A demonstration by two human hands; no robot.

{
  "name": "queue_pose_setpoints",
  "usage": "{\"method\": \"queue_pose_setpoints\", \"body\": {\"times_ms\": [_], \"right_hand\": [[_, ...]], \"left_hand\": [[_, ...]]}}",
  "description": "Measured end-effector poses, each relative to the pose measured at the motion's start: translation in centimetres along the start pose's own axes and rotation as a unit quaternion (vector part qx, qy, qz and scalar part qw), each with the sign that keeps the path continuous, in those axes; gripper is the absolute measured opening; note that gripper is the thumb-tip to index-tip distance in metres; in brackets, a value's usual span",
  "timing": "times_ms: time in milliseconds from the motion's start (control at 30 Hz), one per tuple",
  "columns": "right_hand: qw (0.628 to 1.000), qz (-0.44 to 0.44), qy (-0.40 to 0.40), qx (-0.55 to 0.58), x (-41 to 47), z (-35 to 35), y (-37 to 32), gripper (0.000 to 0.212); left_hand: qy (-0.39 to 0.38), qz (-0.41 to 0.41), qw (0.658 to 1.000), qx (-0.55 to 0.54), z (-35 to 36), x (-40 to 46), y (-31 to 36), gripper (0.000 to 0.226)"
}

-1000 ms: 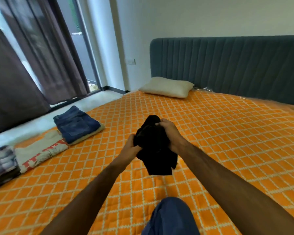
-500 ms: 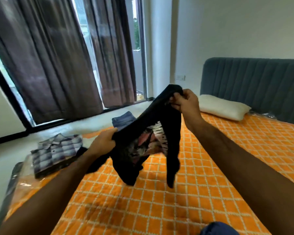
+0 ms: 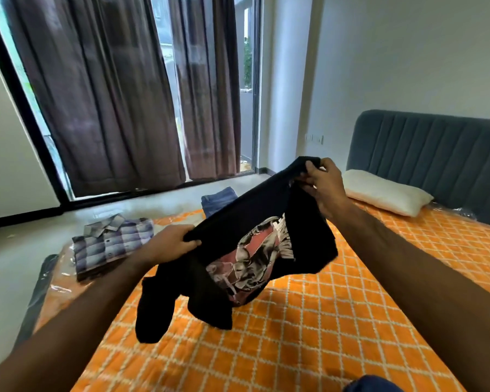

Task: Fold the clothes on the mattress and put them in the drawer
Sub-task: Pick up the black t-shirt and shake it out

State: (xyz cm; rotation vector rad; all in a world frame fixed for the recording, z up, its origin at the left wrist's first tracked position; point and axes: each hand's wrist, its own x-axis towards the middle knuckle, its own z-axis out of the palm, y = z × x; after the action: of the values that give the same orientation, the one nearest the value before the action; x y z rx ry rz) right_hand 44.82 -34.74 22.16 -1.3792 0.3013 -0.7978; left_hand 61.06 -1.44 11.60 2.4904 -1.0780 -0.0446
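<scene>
A black T-shirt (image 3: pixel 246 222) with a red and white print hangs in the air above the orange quilted mattress (image 3: pixel 323 321). My left hand (image 3: pixel 169 241) grips its lower left edge. My right hand (image 3: pixel 321 183) pinches the upper edge, higher and to the right. The shirt sags between them, one sleeve dangling low at the left. A folded plaid shirt (image 3: pixel 111 241) lies on the mattress's left edge. Folded blue jeans (image 3: pixel 217 200) sit beyond it, partly hidden by the black shirt.
A cream pillow (image 3: pixel 385 195) rests against the grey-blue headboard (image 3: pixel 436 154) at the right. Dark curtains (image 3: pixel 111 94) cover a glass door at the left, with bare floor (image 3: pixel 20 250) beside the bed. My blue-clad knee (image 3: pixel 374 384) shows at the bottom.
The bunched black shirt has been pulled open between my hands, which moved apart, the right one rising. My view has swung left toward the curtains.
</scene>
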Motion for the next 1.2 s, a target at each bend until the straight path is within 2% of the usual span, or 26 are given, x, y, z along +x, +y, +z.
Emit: {"method": "queue_pose_setpoints", "body": {"times_ms": [33,100,167,233,300,333,367,433,500,567,600,667,800,900,967,1033,1100,1167,1200], "right_hand": [[0.999,0.001,-0.006,0.035,-0.1,0.0,0.0,0.002],[0.997,0.002,-0.007,0.075,-0.2,0.1,-0.1,0.006],[0.998,0.006,0.003,0.065,0.0,-0.1,-0.2,0.007],[0.998,-0.026,0.029,-0.044,0.1,-1.1,0.5,0.015],[0.962,-0.085,0.064,-0.252,0.1,-2.6,1.6,0.026],[0.939,-0.099,0.062,-0.324,0.0,-3.3,2.3,0.029],[0.931,-0.103,0.028,-0.348,-0.3,-4.0,3.1,0.031],[0.950,-0.067,-0.055,-0.299,-1.2,-5.3,4.6,0.035],[0.964,-0.019,-0.095,-0.246,-1.8,-6.3,5.4,0.031],[0.965,0.048,-0.146,-0.211,-2.2,-7.3,5.4,0.024],[0.958,0.073,-0.179,-0.213,-2.2,-7.8,5.3,0.029],[0.926,0.082,-0.239,-0.279,-2.0,-8.5,4.7,0.035],[0.839,0.077,-0.336,-0.421,-1.6,-8.3,4.2,0.028],[0.781,0.085,-0.407,-0.467,-1.5,-7.5,4.9,0.012],[0.733,0.056,-0.427,-0.526,-1.1,-6.9,5.8,0.017],[0.711,0.035,-0.405,-0.573,-0.7,-6.5,7.0,0.026],[0.732,0.012,-0.327,-0.598,-0.2,-6.3,7.7,0.030],[0.757,-0.026,-0.212,-0.618,-0.1,-6.1,7.8,0.021],[0.762,-0.042,-0.179,-0.621,-0.1,-5.9,7.7,0.018]], "left_hand": [[-0.013,-0.042,0.999,0.028,0.0,-0.1,0.1,0.038],[-0.057,-0.125,0.985,0.101,1.1,-0.6,-1.3,0.038],[-0.127,-0.149,0.971,0.134,1.9,-1.5,-3.1,0.027],[-0.217,-0.130,0.967,0.044,2.2,-2.6,-4.5,0.015],[-0.279,-0.127,0.950,-0.064,2.4,-4.1,-5.4,0.013],[-0.266,-0.115,0.953,-0.084,2.7,-4.7,-6.1,0.019],[-0.229,-0.095,0.965,-0.082,3.1,-5.4,-6.6,0.027],[-0.140,-0.051,0.986,-0.076,3.9,-6.2,-7.5,0.037],[-0.075,-0.030,0.990,-0.113,4.0,-6.6,-8.0,0.040],[-0.044,-0.008,0.991,-0.122,3.1,-6.6,-7.9,0.054],[-0.046,0.001,0.993,-0.107,2.3,-6.4,-7.4,0.057],[-0.078,0.008,0.995,-0.061,0.5,-6.3,-6.0,0.056],[-0.166,0.042,0.983,0.072,-1.7,-5.8,-4.5,0.039],[-0.204,0.037,0.937,0.281,-1.9,-5.8,-3.6,0.039],[-0.218,0.016,0.902,0.372,-1.7,-5.8,-3.4,0.044],[-0.213,-0.019,0.889,0.405,-1.3,-5.9,-3.7,0.049],[-0.183,-0.044,0.892,0.410,-1.3,-5.9,-3.7,0.051],[-0.144,-0.062,0.925,0.347,-1.6,-5.5,-3.8,0.048],[-0.125,-0.064,0.948,0.286,-1.8,-5.3,-3.7,0.049]]}}
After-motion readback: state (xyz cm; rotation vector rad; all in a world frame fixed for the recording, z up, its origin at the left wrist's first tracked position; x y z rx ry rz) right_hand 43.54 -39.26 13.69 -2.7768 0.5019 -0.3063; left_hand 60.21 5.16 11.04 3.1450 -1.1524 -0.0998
